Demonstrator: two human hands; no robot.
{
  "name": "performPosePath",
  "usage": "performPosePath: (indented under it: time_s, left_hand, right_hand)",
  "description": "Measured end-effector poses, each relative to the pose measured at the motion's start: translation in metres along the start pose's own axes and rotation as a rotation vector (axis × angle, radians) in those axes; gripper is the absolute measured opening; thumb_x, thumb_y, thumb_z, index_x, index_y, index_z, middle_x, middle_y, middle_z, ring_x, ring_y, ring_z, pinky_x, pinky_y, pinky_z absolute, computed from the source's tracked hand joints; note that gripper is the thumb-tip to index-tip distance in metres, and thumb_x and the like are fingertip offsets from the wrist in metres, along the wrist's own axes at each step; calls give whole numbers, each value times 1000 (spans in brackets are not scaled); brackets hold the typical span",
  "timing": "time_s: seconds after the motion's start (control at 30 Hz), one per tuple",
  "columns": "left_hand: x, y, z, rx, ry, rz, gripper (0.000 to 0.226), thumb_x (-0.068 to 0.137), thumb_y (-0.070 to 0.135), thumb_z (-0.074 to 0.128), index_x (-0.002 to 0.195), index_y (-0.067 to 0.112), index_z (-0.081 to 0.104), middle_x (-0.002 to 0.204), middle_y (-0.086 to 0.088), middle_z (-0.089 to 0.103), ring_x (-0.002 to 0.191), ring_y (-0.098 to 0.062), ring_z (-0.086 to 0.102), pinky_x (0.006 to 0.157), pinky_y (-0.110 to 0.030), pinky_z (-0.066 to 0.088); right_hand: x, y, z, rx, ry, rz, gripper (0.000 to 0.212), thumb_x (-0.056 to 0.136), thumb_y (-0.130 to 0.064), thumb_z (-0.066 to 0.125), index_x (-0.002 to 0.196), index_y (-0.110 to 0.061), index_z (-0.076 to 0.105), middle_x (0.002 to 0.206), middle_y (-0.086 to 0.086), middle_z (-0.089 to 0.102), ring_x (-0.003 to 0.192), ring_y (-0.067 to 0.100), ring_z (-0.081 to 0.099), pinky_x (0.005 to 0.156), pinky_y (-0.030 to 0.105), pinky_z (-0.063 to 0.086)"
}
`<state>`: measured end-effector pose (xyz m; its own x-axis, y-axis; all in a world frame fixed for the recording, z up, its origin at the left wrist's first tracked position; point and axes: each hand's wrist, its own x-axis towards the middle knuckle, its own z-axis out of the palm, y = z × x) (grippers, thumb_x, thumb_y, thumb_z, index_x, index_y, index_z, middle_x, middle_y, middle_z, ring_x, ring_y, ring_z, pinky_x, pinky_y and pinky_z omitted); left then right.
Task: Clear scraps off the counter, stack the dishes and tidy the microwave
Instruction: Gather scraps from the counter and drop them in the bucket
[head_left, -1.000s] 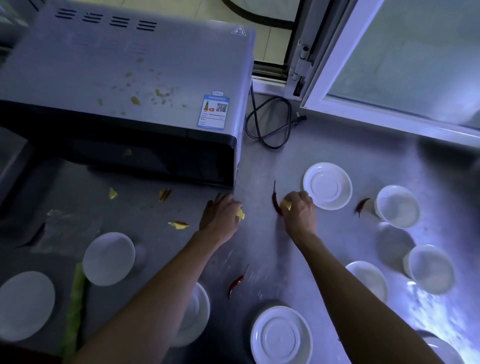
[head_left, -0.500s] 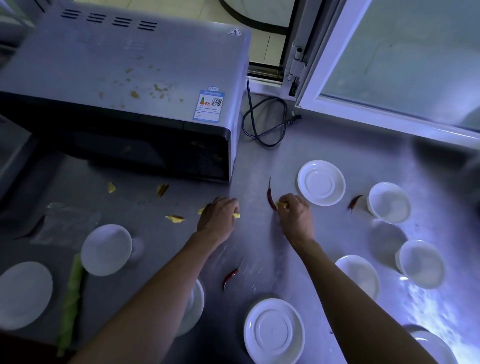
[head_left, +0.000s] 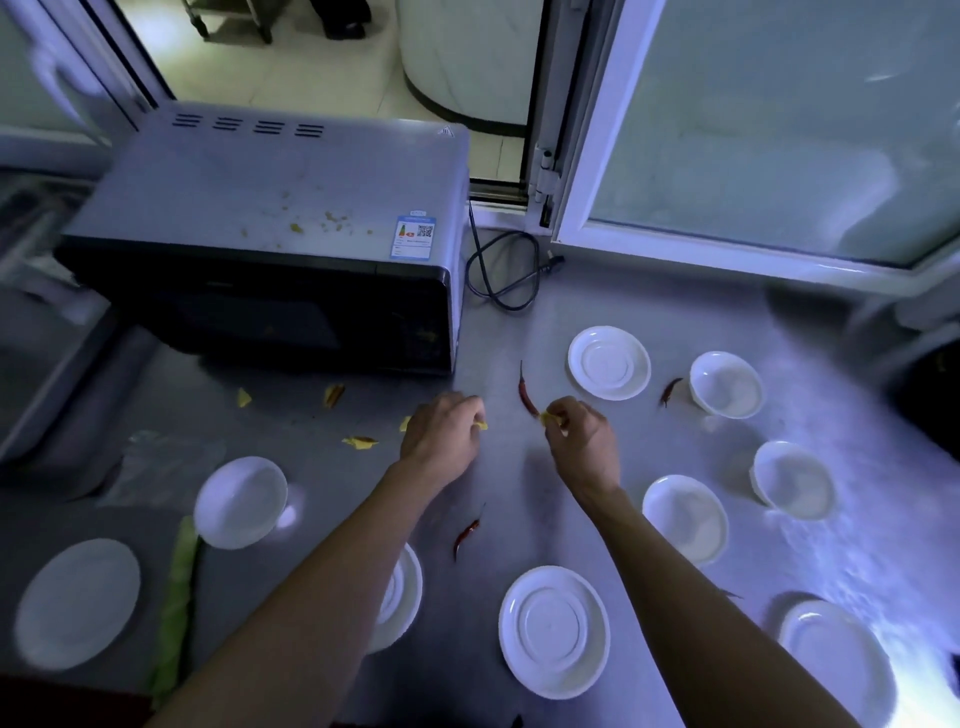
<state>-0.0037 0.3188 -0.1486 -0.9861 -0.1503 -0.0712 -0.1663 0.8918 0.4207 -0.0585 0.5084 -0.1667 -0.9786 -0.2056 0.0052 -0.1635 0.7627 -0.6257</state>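
Scrap pickup in progress. Left hand (head_left: 441, 434) curled, pinching a yellow scrap (head_left: 482, 426); right hand (head_left: 582, 439) pinching another yellow bit (head_left: 545, 417), with a red chili (head_left: 527, 396) just beside it at 11 o'clock. More scraps (head_left: 359, 442) lie at 9 o'clock of the left hand, crumbs (head_left: 311, 226) on the microwave (head_left: 270, 208) at 11.

Advice: fill both hands before dumping, then sweep the chilies, then crumbs off the top last. Plates (head_left: 555, 629) unstacked.

Sticker (head_left: 413, 237): QR code and coloured bars, text unreadable.
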Motion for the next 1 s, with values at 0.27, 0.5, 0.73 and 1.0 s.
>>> performPosePath:
  time_s: [0.27,0.5,0.73,1.0]
  left_hand:
    - [-40,3,-29,1,0,213,10,88,11,66,93,19,68,97,1,67,96,-22,60,76,-37,50]
    - [-59,13,-71,42,-49,458,9,90,14,62,97,18,68,102,1,66,100,-23,57,76,-32,41]
    - [-71,47,-90,208,-155,585,15,92,11,57,101,21,64,104,3,62,105,-21,55,81,-37,45]
    - [-117,137,-50,375,-229,774,22,93,9,54,109,23,62,112,0,61,111,-23,54,76,-31,33]
  right_hand:
    - [-69,-24,-18,-9,150,78,6,91,-15,64,92,-10,68,89,9,68,80,33,61,66,40,52]
    - [-122,-29,-44,-95,253,81,6,89,-16,67,92,-11,70,89,8,71,81,31,64,66,37,50]
    - [-158,-23,-61,-79,306,101,4,87,-9,66,90,-7,70,84,10,70,78,32,63,66,41,52]
    - [-209,17,-87,-60,347,228,7,89,-15,65,92,-10,69,88,9,70,79,33,60,62,38,49]
